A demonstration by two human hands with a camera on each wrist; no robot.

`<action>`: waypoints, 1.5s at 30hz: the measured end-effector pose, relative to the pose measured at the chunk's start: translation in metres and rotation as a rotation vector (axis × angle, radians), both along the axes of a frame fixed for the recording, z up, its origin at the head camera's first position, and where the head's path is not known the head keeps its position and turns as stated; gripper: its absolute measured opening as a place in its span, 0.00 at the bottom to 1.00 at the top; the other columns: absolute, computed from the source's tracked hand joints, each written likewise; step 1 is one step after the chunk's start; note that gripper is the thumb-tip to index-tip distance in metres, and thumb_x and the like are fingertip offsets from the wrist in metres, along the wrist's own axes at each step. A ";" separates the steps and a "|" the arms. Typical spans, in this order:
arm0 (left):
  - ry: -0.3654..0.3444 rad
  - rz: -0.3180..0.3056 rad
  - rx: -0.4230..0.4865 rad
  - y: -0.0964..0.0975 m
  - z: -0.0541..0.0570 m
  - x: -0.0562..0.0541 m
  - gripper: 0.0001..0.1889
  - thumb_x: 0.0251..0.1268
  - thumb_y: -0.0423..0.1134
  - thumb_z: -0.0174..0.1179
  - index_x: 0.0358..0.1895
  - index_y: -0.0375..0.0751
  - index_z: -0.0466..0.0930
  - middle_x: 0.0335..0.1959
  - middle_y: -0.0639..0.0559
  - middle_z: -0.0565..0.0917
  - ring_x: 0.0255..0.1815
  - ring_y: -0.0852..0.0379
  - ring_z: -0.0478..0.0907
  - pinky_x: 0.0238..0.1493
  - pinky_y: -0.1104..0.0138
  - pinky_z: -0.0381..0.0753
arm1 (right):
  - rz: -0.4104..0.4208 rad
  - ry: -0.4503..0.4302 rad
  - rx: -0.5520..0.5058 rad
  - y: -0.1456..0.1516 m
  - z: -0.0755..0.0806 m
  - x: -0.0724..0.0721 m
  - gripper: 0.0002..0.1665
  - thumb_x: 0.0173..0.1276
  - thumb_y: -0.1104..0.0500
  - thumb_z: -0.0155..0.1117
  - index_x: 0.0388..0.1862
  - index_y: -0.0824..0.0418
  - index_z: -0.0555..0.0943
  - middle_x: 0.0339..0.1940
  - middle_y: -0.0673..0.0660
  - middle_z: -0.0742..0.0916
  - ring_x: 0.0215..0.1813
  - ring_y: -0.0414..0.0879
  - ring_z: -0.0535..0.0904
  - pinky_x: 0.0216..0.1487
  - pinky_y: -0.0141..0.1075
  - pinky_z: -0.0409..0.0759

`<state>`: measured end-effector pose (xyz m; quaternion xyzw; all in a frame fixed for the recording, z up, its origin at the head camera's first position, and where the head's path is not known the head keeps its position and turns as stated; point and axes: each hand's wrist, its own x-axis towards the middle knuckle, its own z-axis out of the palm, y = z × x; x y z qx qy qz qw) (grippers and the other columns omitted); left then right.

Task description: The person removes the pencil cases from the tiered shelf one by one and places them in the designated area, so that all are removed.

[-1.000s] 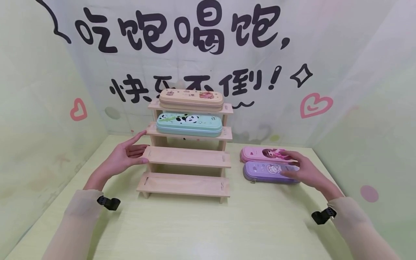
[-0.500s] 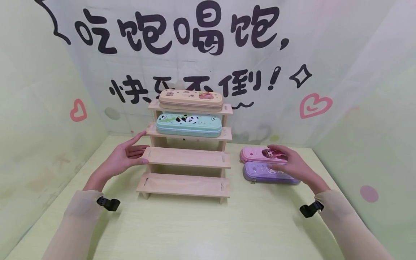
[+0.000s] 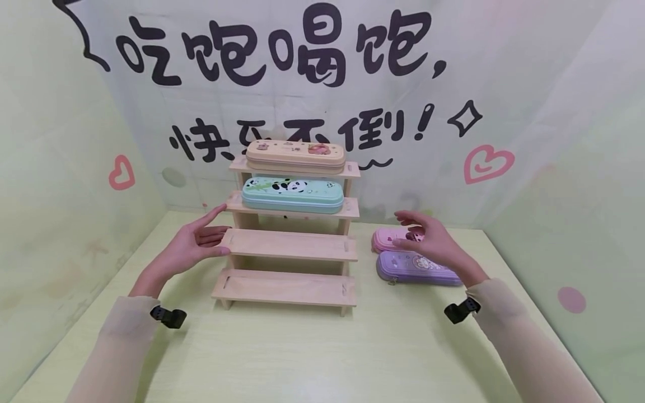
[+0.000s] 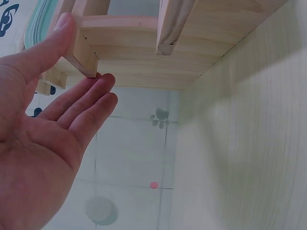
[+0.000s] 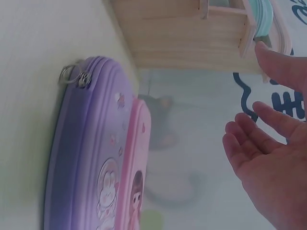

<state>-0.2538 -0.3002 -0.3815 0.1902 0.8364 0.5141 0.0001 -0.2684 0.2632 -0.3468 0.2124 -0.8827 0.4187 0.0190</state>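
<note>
My left hand (image 3: pixel 188 246) touches the left ends of the boards of a light wooden stepped shelf (image 3: pixel 289 244). In the left wrist view its thumb (image 4: pixel 55 45) lies against one board end, with relaxed fingertips (image 4: pixel 106 84) right at the board's lower corner. My right hand (image 3: pixel 430 240) holds nothing and hovers above two pencil cases, fingers loosely bent and thumb apart. Of these, the pink pencil case (image 3: pixel 385 239) lies behind, partly hidden by the hand; the purple pencil case (image 3: pixel 408 267) lies in front, its zip pull (image 5: pixel 72 75) at the left end.
A cream pencil case (image 3: pixel 294 157) sits on the shelf's top tier, and a mint panda pencil case (image 3: pixel 292 196) on the second. The two lower tiers show bare boards. The shelf stands on a pale table (image 3: pixel 302 352) before a printed backdrop (image 3: pixel 322 101).
My right hand has moved left and slightly up over the two pencil cases, leaving the right end of the purple one uncovered. My left hand has stayed at the shelf.
</note>
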 end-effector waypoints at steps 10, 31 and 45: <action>0.022 -0.008 -0.001 -0.002 -0.005 -0.003 0.54 0.65 0.34 0.76 0.87 0.62 0.52 0.71 0.27 0.74 0.70 0.33 0.75 0.61 0.65 0.82 | 0.049 0.006 -0.035 -0.037 0.017 -0.003 0.41 0.69 0.57 0.78 0.77 0.64 0.72 0.70 0.63 0.80 0.70 0.60 0.75 0.76 0.57 0.70; 0.008 -0.004 0.011 -0.002 -0.003 -0.003 0.54 0.64 0.34 0.76 0.87 0.62 0.52 0.72 0.28 0.73 0.70 0.34 0.74 0.61 0.68 0.81 | 0.059 -0.004 -0.063 -0.108 0.046 -0.022 0.46 0.70 0.52 0.77 0.80 0.64 0.68 0.76 0.65 0.75 0.76 0.59 0.71 0.78 0.50 0.68; 0.016 0.001 -0.012 -0.001 -0.004 -0.003 0.54 0.64 0.36 0.77 0.87 0.65 0.51 0.71 0.27 0.73 0.69 0.32 0.75 0.59 0.72 0.81 | 0.075 0.030 -0.096 -0.126 0.044 -0.034 0.47 0.66 0.59 0.80 0.80 0.66 0.68 0.74 0.64 0.77 0.72 0.58 0.75 0.76 0.47 0.72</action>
